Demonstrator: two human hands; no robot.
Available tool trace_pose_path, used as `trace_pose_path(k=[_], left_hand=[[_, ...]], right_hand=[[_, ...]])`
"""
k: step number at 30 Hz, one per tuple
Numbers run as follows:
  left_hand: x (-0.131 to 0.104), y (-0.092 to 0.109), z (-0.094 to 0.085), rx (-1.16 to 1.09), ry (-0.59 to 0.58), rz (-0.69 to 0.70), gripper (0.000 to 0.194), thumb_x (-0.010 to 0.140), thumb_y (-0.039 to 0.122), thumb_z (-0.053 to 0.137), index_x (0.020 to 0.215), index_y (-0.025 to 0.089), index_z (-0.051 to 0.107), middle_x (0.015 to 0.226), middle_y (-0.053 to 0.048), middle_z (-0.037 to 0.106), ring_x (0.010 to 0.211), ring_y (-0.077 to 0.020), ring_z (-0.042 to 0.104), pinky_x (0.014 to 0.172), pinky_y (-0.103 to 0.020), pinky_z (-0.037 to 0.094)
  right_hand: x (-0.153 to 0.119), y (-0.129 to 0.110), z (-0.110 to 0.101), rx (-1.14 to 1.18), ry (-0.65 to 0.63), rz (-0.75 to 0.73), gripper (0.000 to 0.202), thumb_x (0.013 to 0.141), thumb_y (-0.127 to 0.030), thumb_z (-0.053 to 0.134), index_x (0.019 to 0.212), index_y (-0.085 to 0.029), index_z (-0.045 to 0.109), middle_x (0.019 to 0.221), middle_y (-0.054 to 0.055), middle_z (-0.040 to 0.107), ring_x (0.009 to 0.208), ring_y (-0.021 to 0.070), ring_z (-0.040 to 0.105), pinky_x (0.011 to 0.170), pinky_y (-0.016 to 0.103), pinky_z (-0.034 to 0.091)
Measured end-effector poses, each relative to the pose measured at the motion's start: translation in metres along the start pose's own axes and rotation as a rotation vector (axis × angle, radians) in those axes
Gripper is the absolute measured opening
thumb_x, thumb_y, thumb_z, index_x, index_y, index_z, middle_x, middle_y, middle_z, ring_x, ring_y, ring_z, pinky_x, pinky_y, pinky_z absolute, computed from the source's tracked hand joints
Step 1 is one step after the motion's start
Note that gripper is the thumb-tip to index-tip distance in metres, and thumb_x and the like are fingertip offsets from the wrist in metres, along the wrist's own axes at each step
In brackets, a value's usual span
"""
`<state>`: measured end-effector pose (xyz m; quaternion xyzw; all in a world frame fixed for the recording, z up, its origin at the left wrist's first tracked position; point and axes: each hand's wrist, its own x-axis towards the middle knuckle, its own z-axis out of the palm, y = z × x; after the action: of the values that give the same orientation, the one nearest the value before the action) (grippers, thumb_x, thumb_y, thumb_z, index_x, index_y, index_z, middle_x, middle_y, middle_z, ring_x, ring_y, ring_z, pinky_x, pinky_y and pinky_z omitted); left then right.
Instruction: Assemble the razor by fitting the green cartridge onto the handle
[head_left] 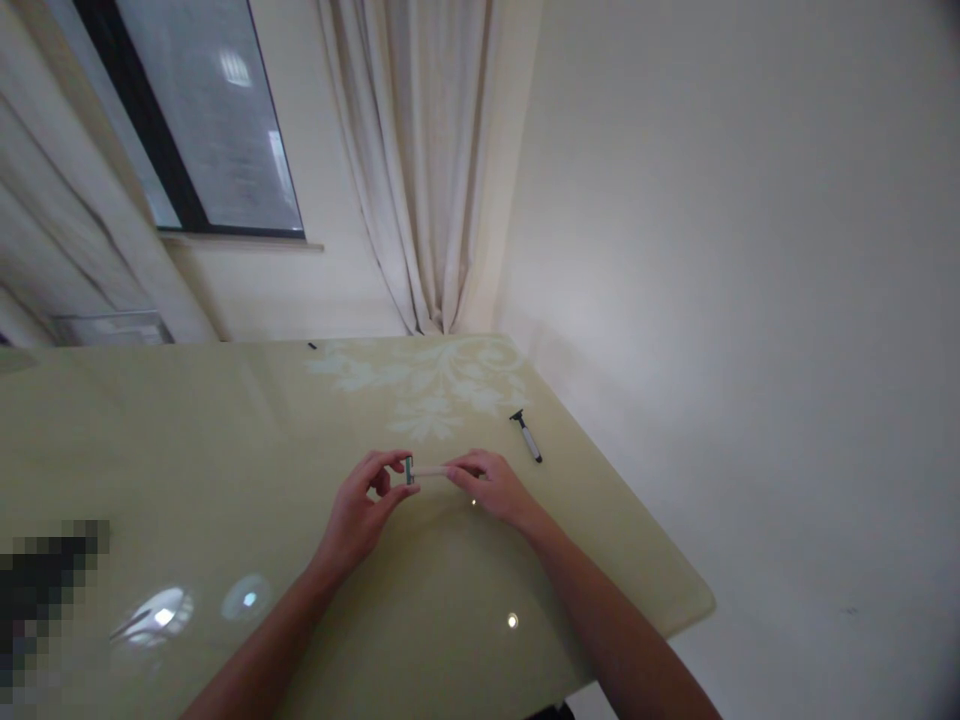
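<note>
Both hands meet over the middle of a pale green glossy table (187, 450). Between them is a small razor (424, 471) with a light handle and a dark head. My left hand (361, 510) pinches the dark head end with thumb and fingers. My right hand (491, 485) grips the light handle end. The razor is held level, just above the tabletop. A second razor (527, 435), black-headed with a grey and black handle, lies on the table to the right of my right hand, untouched.
The table's right edge (637, 500) runs diagonally near a white wall. A cream curtain (420, 170) hangs behind the far corner, with a window (202, 110) to its left. A white floral pattern (427, 385) marks the far tabletop. A blurred dark patch (45, 600) sits at the left.
</note>
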<state>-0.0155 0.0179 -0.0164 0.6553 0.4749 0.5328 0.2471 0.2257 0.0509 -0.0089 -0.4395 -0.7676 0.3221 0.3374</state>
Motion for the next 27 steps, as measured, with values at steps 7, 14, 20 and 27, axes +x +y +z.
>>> trace_pose_path(k=[7, 14, 20, 27], left_hand=[[-0.0008, 0.0006, 0.0015, -0.007, -0.031, 0.025, 0.032, 0.082, 0.029, 0.079, 0.113, 0.027, 0.073, 0.091, 0.001, 0.066, 0.064, -0.0112, 0.052, 0.063, -0.024, 0.046], [-0.0012, -0.0011, 0.0023, -0.003, -0.038, 0.048, 0.032, 0.082, 0.028, 0.079, 0.113, 0.026, 0.073, 0.090, 0.001, 0.066, 0.064, -0.0112, 0.052, 0.063, -0.024, 0.046], [-0.0010, -0.0048, 0.0015, 0.001, -0.040, 0.067, 0.032, 0.083, 0.029, 0.078, 0.114, 0.027, 0.073, 0.091, 0.002, 0.066, 0.064, -0.0109, 0.052, 0.062, -0.024, 0.046], [-0.0002, -0.0048, -0.0001, 0.007, -0.027, 0.054, 0.032, 0.082, 0.030, 0.078, 0.114, 0.027, 0.073, 0.090, 0.002, 0.065, 0.064, -0.0113, 0.052, 0.061, -0.024, 0.046]], right_hand=[[0.0011, -0.0026, -0.0012, 0.029, 0.028, -0.002, 0.030, 0.100, -0.043, 0.066, 0.107, -0.020, 0.084, 0.086, 0.005, 0.073, 0.078, 0.0165, 0.062, 0.074, 0.028, 0.045], [0.0019, -0.0021, 0.0014, 0.043, 0.063, 0.008, 0.034, 0.099, -0.047, 0.065, 0.104, -0.020, 0.084, 0.084, 0.005, 0.073, 0.076, 0.0159, 0.061, 0.070, 0.027, 0.043], [0.0016, -0.0036, 0.0011, 0.051, 0.084, 0.035, 0.032, 0.097, -0.046, 0.068, 0.102, -0.019, 0.084, 0.084, 0.005, 0.074, 0.075, 0.0162, 0.062, 0.069, 0.027, 0.043], [0.0009, -0.0005, 0.0001, 0.078, 0.051, 0.089, 0.031, 0.095, -0.044, 0.069, 0.099, -0.018, 0.085, 0.083, 0.005, 0.074, 0.073, 0.0163, 0.061, 0.066, 0.026, 0.042]])
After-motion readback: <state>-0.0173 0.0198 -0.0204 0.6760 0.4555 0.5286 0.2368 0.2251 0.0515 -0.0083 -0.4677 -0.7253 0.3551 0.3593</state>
